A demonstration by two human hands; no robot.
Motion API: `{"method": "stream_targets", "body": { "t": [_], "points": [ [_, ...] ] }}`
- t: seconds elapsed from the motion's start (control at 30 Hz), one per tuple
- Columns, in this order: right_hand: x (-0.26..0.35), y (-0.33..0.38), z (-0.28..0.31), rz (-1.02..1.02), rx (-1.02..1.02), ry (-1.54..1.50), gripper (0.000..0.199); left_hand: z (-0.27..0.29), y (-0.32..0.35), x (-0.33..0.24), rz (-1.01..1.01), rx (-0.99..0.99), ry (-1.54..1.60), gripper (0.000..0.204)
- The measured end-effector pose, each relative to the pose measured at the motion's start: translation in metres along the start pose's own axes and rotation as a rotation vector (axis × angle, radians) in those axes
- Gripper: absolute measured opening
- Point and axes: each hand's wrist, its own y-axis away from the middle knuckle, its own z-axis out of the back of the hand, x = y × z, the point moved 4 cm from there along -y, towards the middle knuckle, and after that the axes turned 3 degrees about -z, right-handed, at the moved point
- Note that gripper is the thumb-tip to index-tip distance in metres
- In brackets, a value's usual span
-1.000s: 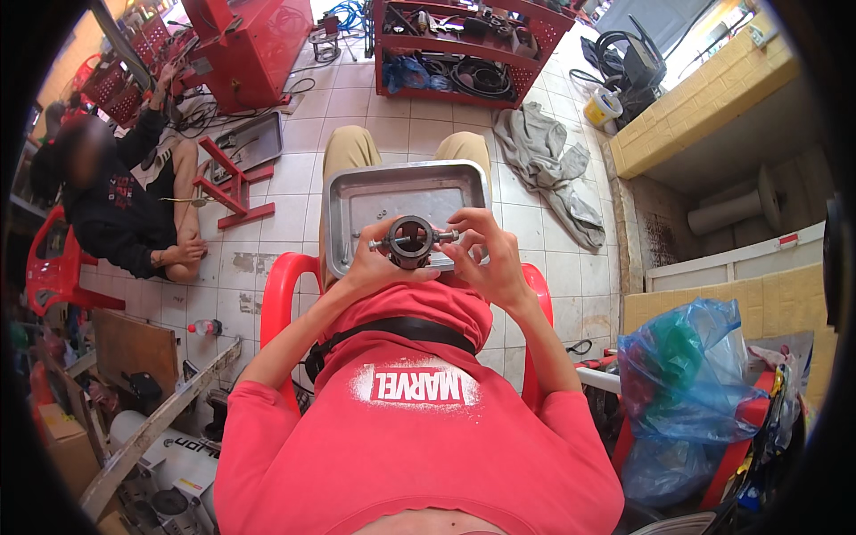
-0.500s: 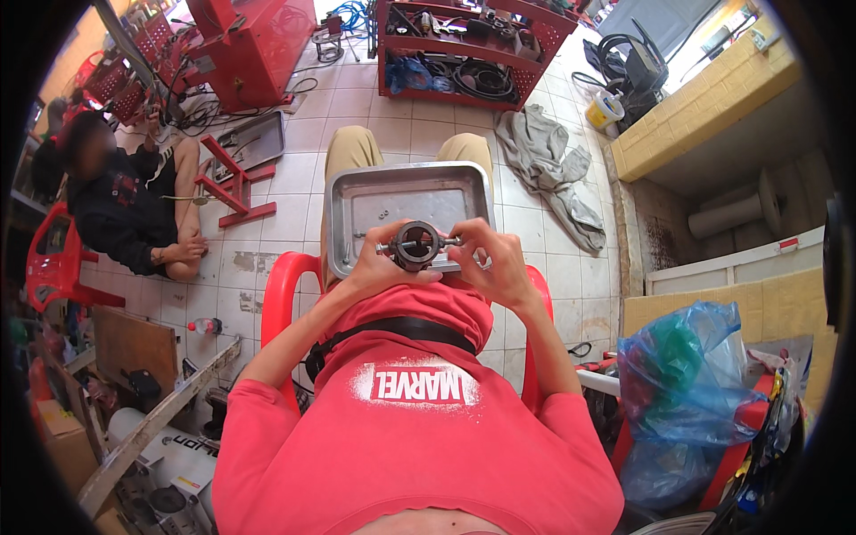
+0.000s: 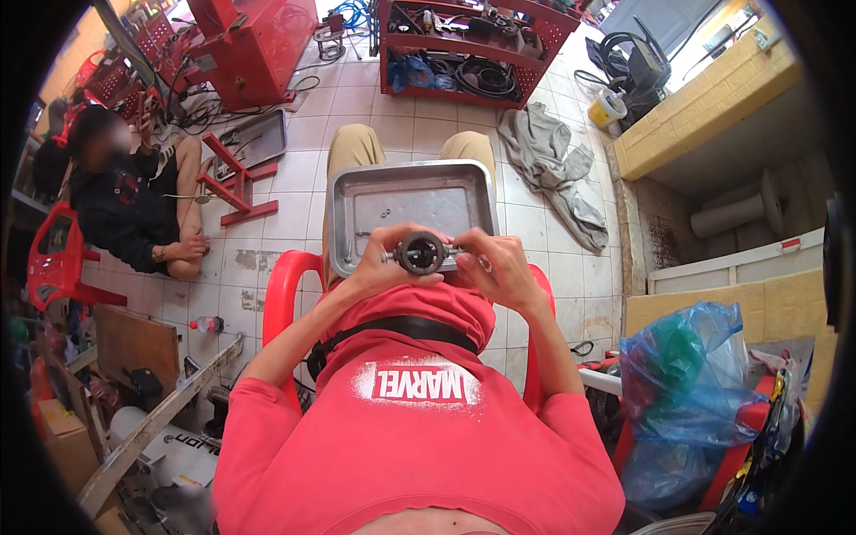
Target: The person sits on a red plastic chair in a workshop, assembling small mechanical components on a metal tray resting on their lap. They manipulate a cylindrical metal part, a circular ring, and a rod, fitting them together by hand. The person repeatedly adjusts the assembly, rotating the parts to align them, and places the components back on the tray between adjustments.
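I sit in a red plastic chair (image 3: 283, 285) with a shallow metal tray (image 3: 355, 201) resting on my knees. Over its near edge both hands hold a round dark metal part (image 3: 421, 252) with a hollow centre and a short pin sticking out on each side. My left hand (image 3: 379, 263) grips its left side, fingers curled over the top. My right hand (image 3: 489, 264) grips the right side at the pin. A few small loose bits (image 3: 385, 212) lie on the tray's floor.
Another person (image 3: 125, 201) sits on the tiled floor at left beside a red stand (image 3: 234, 183). A red shelf rack (image 3: 477, 53) with hoses stands ahead. A grey cloth (image 3: 553, 165) lies on the floor at right. A blue plastic bag (image 3: 691, 383) sits at my right.
The round part and both hands stay over the tray's near edge. My fingers have shifted slightly around it; the part has turned a little.
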Motion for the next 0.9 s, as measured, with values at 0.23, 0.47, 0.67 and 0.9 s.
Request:
{"method": "stream_targets", "body": {
  "t": [0.23,0.47,0.67,0.9],
  "points": [
    [0.002,0.005,0.003,0.030,0.085,0.117,0.013,0.001,0.000,0.002,-0.054,0.043,-0.005,0.045],
    [-0.003,0.009,-0.001,-0.002,0.014,0.065,0.016,-0.002,0.001,-0.003,-0.003,0.037,-0.045,0.043],
    [0.002,0.006,0.002,-0.031,0.050,0.059,0.022,-0.002,0.002,-0.003,-0.001,0.034,-0.075,0.044],
    [-0.036,0.009,-0.016,-0.157,0.069,-0.117,0.030,0.001,0.002,0.012,0.190,0.064,-0.068,0.053]
  ]
}}
